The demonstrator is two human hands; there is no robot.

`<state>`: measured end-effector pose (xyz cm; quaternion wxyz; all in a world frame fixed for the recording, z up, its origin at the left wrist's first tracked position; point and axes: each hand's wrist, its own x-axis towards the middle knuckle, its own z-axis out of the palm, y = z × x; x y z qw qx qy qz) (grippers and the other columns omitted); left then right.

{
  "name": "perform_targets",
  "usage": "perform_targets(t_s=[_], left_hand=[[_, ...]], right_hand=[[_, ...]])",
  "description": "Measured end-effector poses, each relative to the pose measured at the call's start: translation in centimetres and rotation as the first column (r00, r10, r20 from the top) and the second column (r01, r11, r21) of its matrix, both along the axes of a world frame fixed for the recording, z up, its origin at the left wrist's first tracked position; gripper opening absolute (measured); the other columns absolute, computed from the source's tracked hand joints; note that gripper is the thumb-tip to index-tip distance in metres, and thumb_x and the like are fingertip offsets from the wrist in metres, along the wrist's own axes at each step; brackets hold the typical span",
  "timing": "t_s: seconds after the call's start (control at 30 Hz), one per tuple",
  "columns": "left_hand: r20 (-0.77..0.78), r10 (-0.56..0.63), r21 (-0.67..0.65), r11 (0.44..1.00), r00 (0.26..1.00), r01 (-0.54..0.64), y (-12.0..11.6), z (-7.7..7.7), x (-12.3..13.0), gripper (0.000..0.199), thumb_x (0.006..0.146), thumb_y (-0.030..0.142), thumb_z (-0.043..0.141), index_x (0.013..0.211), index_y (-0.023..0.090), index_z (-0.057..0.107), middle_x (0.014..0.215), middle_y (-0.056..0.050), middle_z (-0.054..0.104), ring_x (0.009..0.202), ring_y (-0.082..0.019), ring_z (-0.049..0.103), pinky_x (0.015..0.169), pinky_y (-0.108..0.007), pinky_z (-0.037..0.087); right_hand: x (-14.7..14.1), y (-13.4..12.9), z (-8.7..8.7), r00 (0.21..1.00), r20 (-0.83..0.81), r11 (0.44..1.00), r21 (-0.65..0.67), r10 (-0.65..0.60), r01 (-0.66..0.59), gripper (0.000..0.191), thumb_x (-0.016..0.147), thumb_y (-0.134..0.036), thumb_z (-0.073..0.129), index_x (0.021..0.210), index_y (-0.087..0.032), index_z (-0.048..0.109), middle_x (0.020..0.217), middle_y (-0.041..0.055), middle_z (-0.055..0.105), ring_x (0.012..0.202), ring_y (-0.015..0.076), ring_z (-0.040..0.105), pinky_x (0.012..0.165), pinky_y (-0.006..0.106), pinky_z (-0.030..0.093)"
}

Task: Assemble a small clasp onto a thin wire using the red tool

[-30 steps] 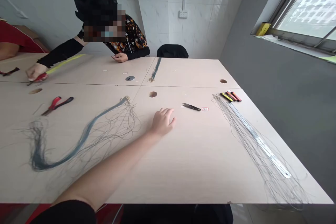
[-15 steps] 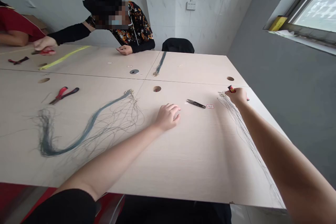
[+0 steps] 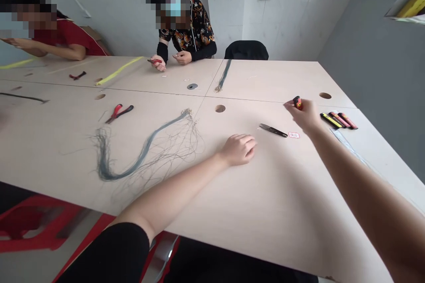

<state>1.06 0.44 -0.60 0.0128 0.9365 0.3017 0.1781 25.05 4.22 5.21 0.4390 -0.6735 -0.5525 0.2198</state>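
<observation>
My right hand (image 3: 307, 117) is closed around a red and black lighter (image 3: 297, 102), low over the right part of the table. Its thumb and finger are pinched at the tip; whether a thread is between them cannot be made out. My left hand (image 3: 239, 149) rests on the table with its fingers curled in, and nothing shows in it. Black thread snips (image 3: 272, 130) lie between the two hands, beside a small red-edged label (image 3: 294, 135). Pale bluish threads (image 3: 348, 143) run along the far side of my right forearm.
Several lighters (image 3: 338, 120) lie right of my right hand. Left of my left hand is a curved bundle of blue-grey threads (image 3: 142, 157), with red and black pliers (image 3: 118, 113) behind it. Holes (image 3: 220, 108) pierce the tabletop. Two people (image 3: 199, 22) sit across the table.
The view has turned to the left. My right hand has left the thread ends, which no longer show beside it. My left fingers have curled in further. The opposite person's hand has drawn back.
</observation>
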Motion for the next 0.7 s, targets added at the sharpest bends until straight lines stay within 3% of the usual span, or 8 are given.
perform_targets(t_s=[0.03,0.1,0.2,0.33,0.43,0.5,0.57,0.7], left_hand=[[-0.045,-0.038,0.022,0.999,0.998,0.039,-0.3,0.1,0.0,0.018,0.084,0.019,0.049,0.094,0.018,0.064,0.099,-0.006,0.067,0.088,-0.019,0.062,0.072,-0.031,0.046],[-0.144,-0.081,0.050,0.995,0.986,0.089,-0.9,0.5,0.0,0.017,0.085,0.019,0.047,0.092,0.017,0.063,0.097,-0.007,0.067,0.086,-0.019,0.062,0.066,-0.030,0.045],[-0.285,-0.077,0.045,0.995,0.955,0.093,-2.1,1.8,-0.1,0.016,0.085,0.016,0.045,0.088,0.016,0.062,0.089,-0.008,0.067,0.083,-0.021,0.063,0.057,-0.029,0.043],[-0.439,0.046,-0.025,0.998,0.898,-0.063,-3.0,4.5,-1.6,0.017,0.085,0.019,0.048,0.086,0.014,0.064,0.084,-0.010,0.068,0.077,-0.024,0.065,0.058,-0.031,0.046],[-0.493,0.124,-0.075,0.980,0.861,-0.184,-2.9,5.5,-4.5,0.023,0.088,0.029,0.048,0.089,0.015,0.067,0.090,-0.012,0.070,0.082,-0.027,0.067,0.067,-0.037,0.051],[-0.457,0.128,-0.092,0.977,0.880,-0.191,-2.7,5.4,-7.5,0.026,0.089,0.033,0.050,0.100,0.017,0.067,0.115,-0.012,0.067,0.101,-0.027,0.065,0.082,-0.039,0.052],[-0.391,0.110,-0.139,0.974,0.914,-0.177,-2.2,4.9,-10.9,0.033,0.089,0.033,0.052,0.118,0.021,0.061,0.135,-0.008,0.056,0.120,-0.025,0.057,0.101,-0.040,0.045],[-0.321,0.069,-0.250,0.956,0.945,-0.155,-0.7,4.2,-17.7,0.039,0.091,0.033,0.044,0.129,0.030,0.054,0.137,0.000,0.055,0.127,-0.017,0.051,0.114,-0.041,0.031]], right_hand=[[-1.5,-0.3,-0.5,0.975,-0.193,0.994,0.021,0.107,-0.105,0.018,0.073,-0.034,0.063,0.074,-0.016,0.059,0.053,-0.0037,0.037,0.050,0.0099,0.034,0.049,0.025,0.027],[-4.3,-1.1,-1.9,0.838,-0.453,0.949,0.068,0.303,-0.306,0.023,0.071,-0.038,0.064,0.079,-0.016,0.061,0.049,-0.0070,0.031,0.045,0.0074,0.027,0.046,0.024,0.023],[-6.9,-2.6,-3.9,0.694,-0.588,0.889,0.101,0.416,-0.447,0.026,0.071,-0.040,0.066,0.078,-0.016,0.062,0.047,-0.0090,0.025,0.043,0.0060,0.023,0.045,0.024,0.021],[-7.3,-3.3,-5.6,0.700,-0.571,0.869,0.052,0.430,-0.492,0.031,0.072,-0.044,0.067,0.083,-0.016,0.065,0.047,-0.0081,0.028,0.045,0.0068,0.024,0.046,0.026,0.019],[-6.8,-3.0,-6.2,0.695,-0.581,0.863,0.028,0.424,-0.504,0.036,0.068,-0.050,0.070,0.081,-0.016,0.063,0.050,-0.0072,0.032,0.046,0.0069,0.025,0.047,0.026,0.020],[-6.5,-2.9,-6.3,0.702,-0.558,0.851,0.015,0.443,-0.525,0.038,0.067,-0.052,0.071,0.075,-0.017,0.060,0.054,-0.0053,0.038,0.047,0.0068,0.026,0.048,0.027,0.020],[-6.5,-3.0,-6.2,0.719,-0.510,0.839,0.010,0.473,-0.544,0.039,0.068,-0.053,0.072,0.070,-0.017,0.056,0.056,-0.0046,0.039,0.048,0.0069,0.028,0.048,0.026,0.021],[-6.6,-3.1,-6.1,0.721,-0.482,0.827,0.014,0.499,-0.563,0.038,0.074,-0.052,0.069,0.069,-0.017,0.054,0.053,-0.0061,0.034,0.048,0.0070,0.028,0.048,0.026,0.020]])
